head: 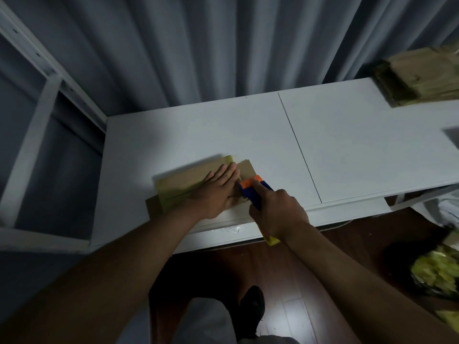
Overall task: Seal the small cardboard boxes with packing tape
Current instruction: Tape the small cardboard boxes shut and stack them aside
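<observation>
Head view, box: the small cardboard box (191, 184) lies near the front edge of the white surface (347, 145), directly ahead of me, its outline blurred.
Head view, left hand: my left hand (216, 192) presses flat on the box top, fingers (229, 171) straight and close together, holding nothing.
Head view, right hand: my right hand (278, 214) has its fingers clamped round the blue and orange tape dispenser (253, 192), whose orange end meets the box's right end.
Head view, background: a stack of cardboard (419, 80) sits at the far right corner.
Technique, as I judge it: keep the flaps pinned shut, draw the dispenser steadily along the seam, and keep the tape centred and flat.
</observation>
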